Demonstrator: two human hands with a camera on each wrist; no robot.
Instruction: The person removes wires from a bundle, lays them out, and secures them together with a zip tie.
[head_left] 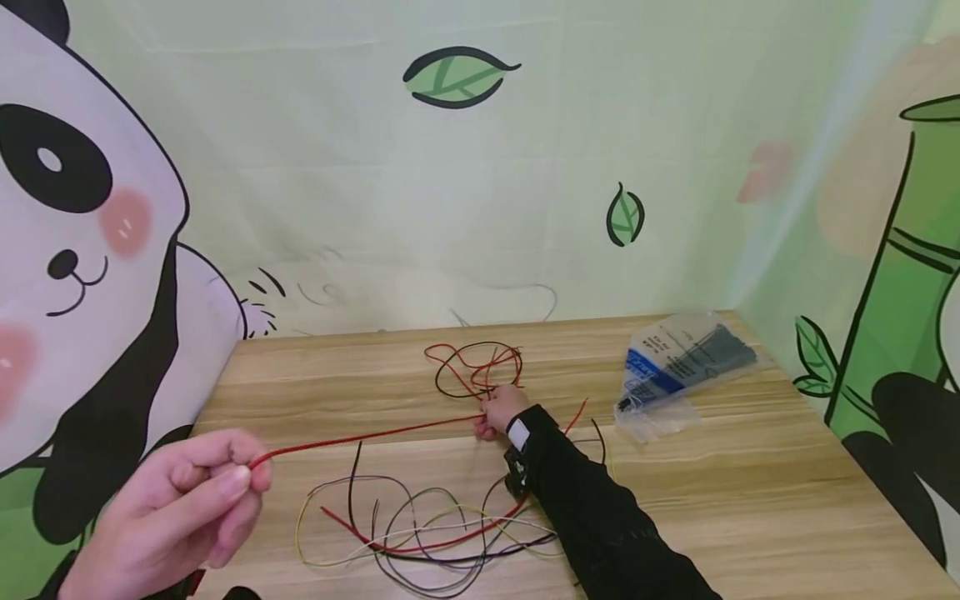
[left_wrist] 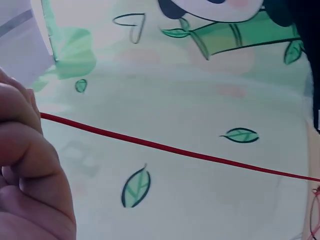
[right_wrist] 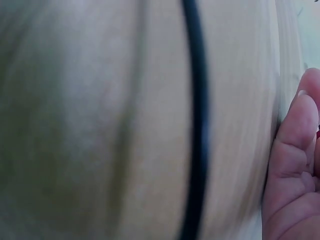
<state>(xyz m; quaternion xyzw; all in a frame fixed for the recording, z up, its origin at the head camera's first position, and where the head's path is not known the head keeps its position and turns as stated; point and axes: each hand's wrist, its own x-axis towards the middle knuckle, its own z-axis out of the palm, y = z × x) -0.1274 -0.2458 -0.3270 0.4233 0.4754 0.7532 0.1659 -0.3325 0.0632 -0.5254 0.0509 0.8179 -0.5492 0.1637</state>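
My left hand [head_left: 180,500] is raised at the front left, its thumb and fingers pinching the end of a red wire [head_left: 375,436]. That wire runs nearly straight to my right hand [head_left: 504,408], whose curled fingers grip it low over the middle of the table. In the left wrist view the red wire [left_wrist: 170,147] stretches taut away from the fingers. Just beyond my right hand lies a loose tangle of red and black wires [head_left: 519,367]. A black wire [right_wrist: 199,120] passes close to the right wrist camera; there the right hand [right_wrist: 292,185] shows only partly.
Nearer on the wooden table [head_left: 750,500], a loose heap of black, red, yellow and white wires [head_left: 450,546] spreads partly under my right sleeve [head_left: 607,517]. A clear plastic bag [head_left: 675,367] with dark thin strips inside lies at the back right. A printed cloth backdrop [head_left: 337,167] stands behind.
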